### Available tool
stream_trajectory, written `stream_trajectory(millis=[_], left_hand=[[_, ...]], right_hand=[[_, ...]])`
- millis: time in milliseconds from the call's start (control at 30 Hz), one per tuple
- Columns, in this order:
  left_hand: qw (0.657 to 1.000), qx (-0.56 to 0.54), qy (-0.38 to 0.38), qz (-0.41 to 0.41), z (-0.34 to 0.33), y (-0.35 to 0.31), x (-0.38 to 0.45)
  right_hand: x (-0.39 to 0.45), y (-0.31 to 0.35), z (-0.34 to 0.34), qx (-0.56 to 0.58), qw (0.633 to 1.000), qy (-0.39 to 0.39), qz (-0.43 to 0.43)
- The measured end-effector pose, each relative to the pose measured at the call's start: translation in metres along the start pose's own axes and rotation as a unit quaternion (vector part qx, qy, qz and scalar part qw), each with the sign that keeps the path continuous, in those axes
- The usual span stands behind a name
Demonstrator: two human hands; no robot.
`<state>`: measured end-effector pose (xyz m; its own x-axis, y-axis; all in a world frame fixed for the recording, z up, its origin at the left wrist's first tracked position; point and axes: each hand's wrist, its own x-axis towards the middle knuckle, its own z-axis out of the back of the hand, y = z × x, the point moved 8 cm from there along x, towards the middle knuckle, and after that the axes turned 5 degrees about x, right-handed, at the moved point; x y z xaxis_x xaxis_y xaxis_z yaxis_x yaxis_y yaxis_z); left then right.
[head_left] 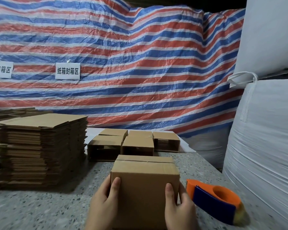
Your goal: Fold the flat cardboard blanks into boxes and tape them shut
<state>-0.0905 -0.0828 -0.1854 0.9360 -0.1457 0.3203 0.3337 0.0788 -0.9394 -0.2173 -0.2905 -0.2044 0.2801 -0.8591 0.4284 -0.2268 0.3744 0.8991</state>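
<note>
A folded cardboard box stands on the speckled table right in front of me, a strip of tape running across its top seam. My left hand grips its left side with the thumb on the near face. My right hand grips the right side the same way. An orange and blue tape dispenser lies on the table just right of the box. A tall stack of flat cardboard blanks stands at the left.
Several folded boxes lie on their sides behind the held box, open ends toward me. Big white sacks crowd the right edge. A striped tarp with two paper signs hangs behind the table.
</note>
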Motion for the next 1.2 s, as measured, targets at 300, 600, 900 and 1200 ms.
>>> stream_trajectory(millis=[300,600,900,1200], left_hand=[[0.996,-0.058,-0.036,0.056,0.005,0.01,-0.003],[0.996,-0.082,-0.003,0.023,0.001,0.005,-0.004],[0.995,-0.085,-0.037,0.037,0.003,0.01,0.004],[0.996,-0.034,0.081,0.025,-0.077,-0.068,0.1]], right_hand=[[-0.008,-0.007,0.001,0.048,0.995,-0.026,-0.08],[-0.002,-0.015,0.002,0.063,0.996,-0.047,-0.052],[0.007,-0.004,0.007,0.006,0.999,-0.029,-0.027],[0.147,0.046,-0.011,-0.058,0.996,0.045,-0.05]])
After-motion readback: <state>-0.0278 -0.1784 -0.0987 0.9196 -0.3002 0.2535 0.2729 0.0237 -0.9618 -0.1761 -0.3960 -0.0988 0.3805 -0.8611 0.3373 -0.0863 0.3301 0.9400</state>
